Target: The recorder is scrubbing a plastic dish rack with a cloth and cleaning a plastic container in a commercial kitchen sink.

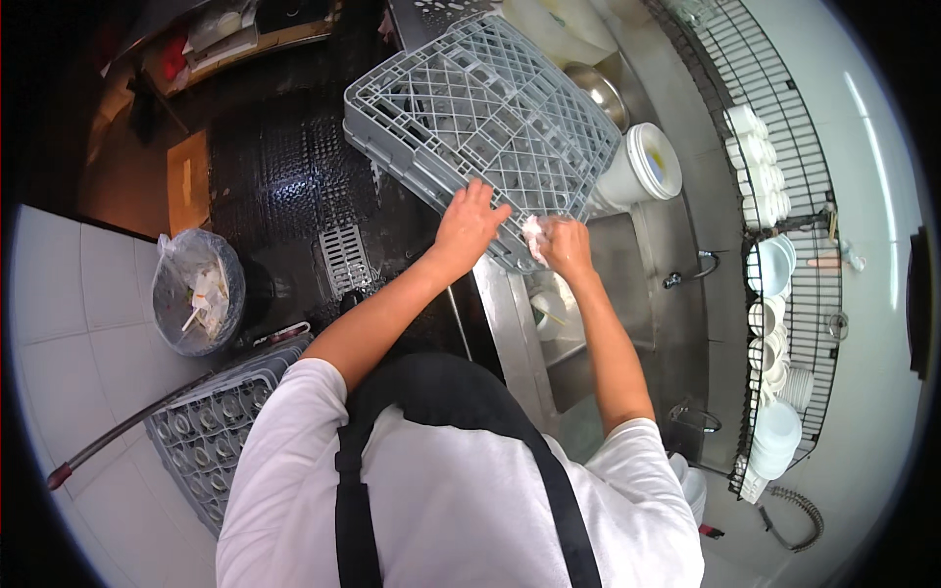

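A large grey plastic dish rack (431, 162) stands tilted at the sink's edge, its open lattice facing up. My left hand (466, 230) grips the rack's near edge, fingers lying over the rim. Closed around a crumpled whitish cloth (534, 238), my right hand (569, 248) presses it to the rack's near right corner. Part of the cloth is hidden by the fingers. Below the right hand, a white bowl (551, 312) with a thin stick in it rests in the steel sink (613, 348).
Right of the rack are a white bucket (654, 162) and a steel bowl (598, 93). A wire shelf (818, 235) of white dishes hangs on the right wall. A lined waste bin (196, 294), a glass-filled rack (211, 431) and a floor drain (345, 260) lie left.
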Action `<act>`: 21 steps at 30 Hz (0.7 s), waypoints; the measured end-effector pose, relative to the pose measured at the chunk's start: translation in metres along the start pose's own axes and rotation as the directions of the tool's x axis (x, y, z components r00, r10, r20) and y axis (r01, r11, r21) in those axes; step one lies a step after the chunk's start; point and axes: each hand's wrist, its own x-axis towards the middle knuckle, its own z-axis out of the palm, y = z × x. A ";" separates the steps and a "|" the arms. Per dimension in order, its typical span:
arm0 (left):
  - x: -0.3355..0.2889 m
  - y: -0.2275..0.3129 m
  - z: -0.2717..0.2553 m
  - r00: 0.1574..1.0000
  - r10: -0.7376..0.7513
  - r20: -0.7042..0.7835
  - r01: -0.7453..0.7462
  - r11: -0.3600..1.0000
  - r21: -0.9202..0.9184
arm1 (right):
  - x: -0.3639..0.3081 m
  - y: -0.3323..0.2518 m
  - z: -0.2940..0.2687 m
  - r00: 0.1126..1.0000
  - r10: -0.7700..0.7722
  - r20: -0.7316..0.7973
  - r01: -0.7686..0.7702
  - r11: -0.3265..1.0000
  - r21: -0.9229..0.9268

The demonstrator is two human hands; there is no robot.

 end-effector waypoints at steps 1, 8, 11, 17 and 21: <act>0.000 -0.002 0.000 1.000 -0.008 0.014 0.008 1.000 -0.024 | -0.006 0.003 0.006 1.000 -0.006 -0.024 0.006 1.000 -0.025; 0.002 -0.002 -0.005 0.996 -0.006 0.091 0.013 0.997 -0.072 | -0.039 0.032 0.026 0.641 0.719 -0.267 0.054 0.304 0.951; -0.001 -0.004 -0.010 0.990 -0.009 0.139 0.022 0.996 -0.088 | -0.045 0.031 -0.010 0.733 0.680 -0.021 0.308 -0.304 0.902; -0.005 0.011 -0.021 1.000 0.002 0.021 -0.001 1.000 -0.025 | -0.040 0.047 -0.048 0.734 0.679 0.016 0.373 -0.423 0.826; 0.004 0.037 -0.022 0.997 0.058 -0.047 -0.062 0.995 -0.083 | -0.031 0.046 -0.042 0.741 0.664 0.103 0.060 -0.217 0.974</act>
